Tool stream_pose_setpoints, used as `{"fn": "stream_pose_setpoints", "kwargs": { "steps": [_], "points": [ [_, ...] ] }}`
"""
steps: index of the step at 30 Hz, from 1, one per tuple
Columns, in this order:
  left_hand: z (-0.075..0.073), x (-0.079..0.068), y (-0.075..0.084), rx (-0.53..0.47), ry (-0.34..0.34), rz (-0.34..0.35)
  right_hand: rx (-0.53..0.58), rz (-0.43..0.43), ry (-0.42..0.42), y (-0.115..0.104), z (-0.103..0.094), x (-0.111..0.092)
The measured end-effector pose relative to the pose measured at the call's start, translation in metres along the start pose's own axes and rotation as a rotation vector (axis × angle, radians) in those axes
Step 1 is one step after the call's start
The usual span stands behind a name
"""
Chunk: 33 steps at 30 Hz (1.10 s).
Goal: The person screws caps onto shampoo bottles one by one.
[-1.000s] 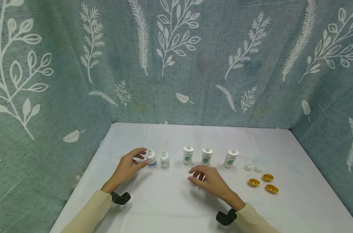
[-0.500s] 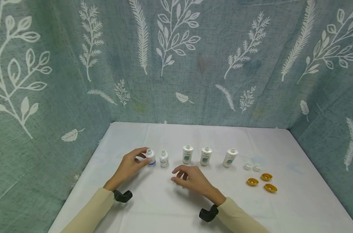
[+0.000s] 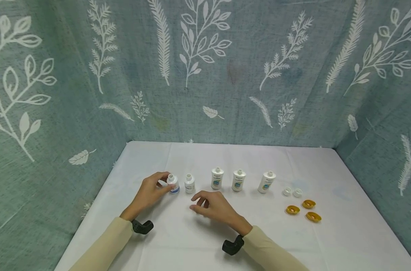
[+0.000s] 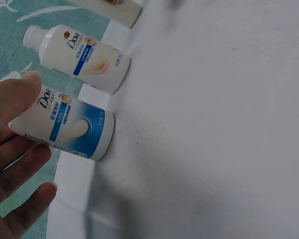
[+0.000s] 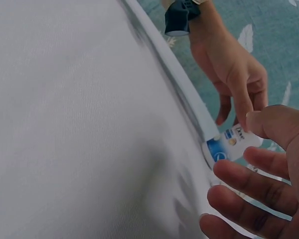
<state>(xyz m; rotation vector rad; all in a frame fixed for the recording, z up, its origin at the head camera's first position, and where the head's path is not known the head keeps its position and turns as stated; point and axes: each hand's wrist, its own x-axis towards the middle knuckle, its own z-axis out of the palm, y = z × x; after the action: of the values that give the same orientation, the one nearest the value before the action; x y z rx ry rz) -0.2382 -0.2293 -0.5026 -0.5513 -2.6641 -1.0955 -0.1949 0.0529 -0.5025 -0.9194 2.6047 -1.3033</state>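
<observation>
My left hand [image 3: 149, 192] holds a small capless Dove bottle [image 4: 82, 127], white with a blue lower label, between thumb and fingers. It stands at the left end of a row of bottles. Beside it is a second capless Dove bottle [image 3: 190, 185], mostly white with a blue stripe, upright and untouched. My right hand [image 3: 213, 206] hovers in front of that second bottle, fingers loosely bent with nothing between them. In the right wrist view its thumb and fingertips overlap the blue-labelled bottle [image 5: 219, 149], which the left hand grips from beyond.
Three taller white bottles [image 3: 237, 181] without caps continue the row to the right. Past them lie two small white caps [image 3: 286, 191] and three amber-yellow caps [image 3: 313, 216]. A white cloth [image 3: 178, 241] covers the table, and a leaf-patterned green curtain [image 3: 239, 75] hangs behind it.
My right hand has moved left, from in front of the taller bottles to near the second small bottle. The left hand has stayed at the blue-labelled bottle.
</observation>
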Motion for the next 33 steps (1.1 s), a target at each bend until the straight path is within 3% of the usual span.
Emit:
{"fn": "stream_pose_setpoints", "kwargs": {
  "steps": [10,19,33],
  "points": [
    [-0.007,-0.02,0.013,0.005,-0.002,0.084,0.001,-0.025,-0.001,-0.002,0.015,0.005],
    [-0.01,-0.032,0.033,-0.06,-0.042,0.179,0.06,-0.049,0.03,-0.008,0.025,0.008],
    [0.004,-0.038,0.047,-0.136,-0.099,0.25,0.067,-0.073,0.122,-0.008,0.024,0.003]
  ]
}}
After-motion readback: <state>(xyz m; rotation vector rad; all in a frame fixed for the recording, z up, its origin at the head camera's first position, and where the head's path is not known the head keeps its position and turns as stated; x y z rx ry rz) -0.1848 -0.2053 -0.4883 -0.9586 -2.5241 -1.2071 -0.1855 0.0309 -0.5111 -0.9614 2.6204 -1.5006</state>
